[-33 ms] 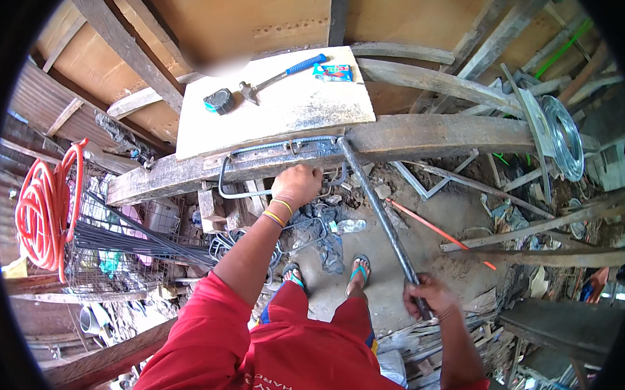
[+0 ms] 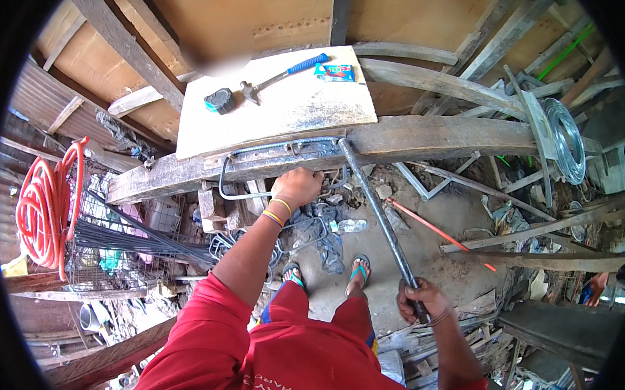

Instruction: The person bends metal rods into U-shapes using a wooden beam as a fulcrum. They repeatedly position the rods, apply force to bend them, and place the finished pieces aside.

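My left hand [image 2: 297,187] is closed on a bent steel bar [image 2: 248,195] shaped like a partly formed rectangle. The far side of that bar lies along the top of a thick wooden beam [image 2: 444,136], between small metal pegs. Low on the right, my right hand [image 2: 421,301] wraps round the near end of a long dark metal pipe [image 2: 381,213]. The pipe slants up and left, its far end meeting the bar at the beam. The fingers of my left hand partly hide the bar.
Behind the beam, a pale board [image 2: 288,117] carries a tape measure [image 2: 220,101], a blue-handled hammer [image 2: 286,75] and a small packet [image 2: 334,72]. An orange hose coil [image 2: 39,214] and dark rods [image 2: 140,240] are at left; a wire coil [image 2: 564,142] hangs right.
My right hand has shifted very slightly left on the pipe's near end, its fingers now wrapped more clearly round it. The left hand and bent bar look almost unchanged.
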`<state>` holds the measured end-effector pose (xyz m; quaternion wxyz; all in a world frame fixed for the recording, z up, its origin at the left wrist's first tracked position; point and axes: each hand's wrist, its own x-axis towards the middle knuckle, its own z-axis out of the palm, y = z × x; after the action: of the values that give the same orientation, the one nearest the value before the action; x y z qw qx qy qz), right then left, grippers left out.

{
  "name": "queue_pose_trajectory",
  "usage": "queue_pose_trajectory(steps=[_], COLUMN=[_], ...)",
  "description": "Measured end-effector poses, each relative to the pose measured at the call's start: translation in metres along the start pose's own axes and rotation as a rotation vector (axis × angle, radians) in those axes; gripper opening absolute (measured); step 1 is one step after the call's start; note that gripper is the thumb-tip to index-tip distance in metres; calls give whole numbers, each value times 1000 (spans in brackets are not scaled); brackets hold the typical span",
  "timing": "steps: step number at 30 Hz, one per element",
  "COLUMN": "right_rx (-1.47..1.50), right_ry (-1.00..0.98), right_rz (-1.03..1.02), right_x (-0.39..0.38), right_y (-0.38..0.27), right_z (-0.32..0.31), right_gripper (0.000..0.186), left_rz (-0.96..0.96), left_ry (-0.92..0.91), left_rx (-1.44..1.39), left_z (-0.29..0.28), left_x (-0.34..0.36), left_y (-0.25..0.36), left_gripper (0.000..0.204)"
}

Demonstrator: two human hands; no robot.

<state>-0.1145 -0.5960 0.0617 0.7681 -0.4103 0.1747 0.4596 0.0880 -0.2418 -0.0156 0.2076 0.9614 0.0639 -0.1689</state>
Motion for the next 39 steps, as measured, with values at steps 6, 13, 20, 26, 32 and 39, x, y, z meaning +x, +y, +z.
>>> queue_pose_trajectory(steps=[6,13,20,26,32,39], right_rx=[623,484,463,513,127,-67], right_ry=[-305,-11,14,-219,15,60], right_rz=[-20,-14,5,-69,-23,20], right_x=[11,3,8,0,-16,-5], right_y=[24,8,20,12,-10,0], right_z=[1,21,15,19,22,-8], right_gripper=[19,19,17,20,22,17], left_rz=[-123,-295,-240,-188,-127,-123], left_ry=[-391,-314,-255,-48,-114,-169], left_rx=[73,12,92,42,-6,-36], left_z=[-5,-19,1,-10,-24,-18], left_x=[25,18,25,0,-12,-12], left_y=[7,29,23,26,21,15], left_gripper=[57,57,42,49,63,66])
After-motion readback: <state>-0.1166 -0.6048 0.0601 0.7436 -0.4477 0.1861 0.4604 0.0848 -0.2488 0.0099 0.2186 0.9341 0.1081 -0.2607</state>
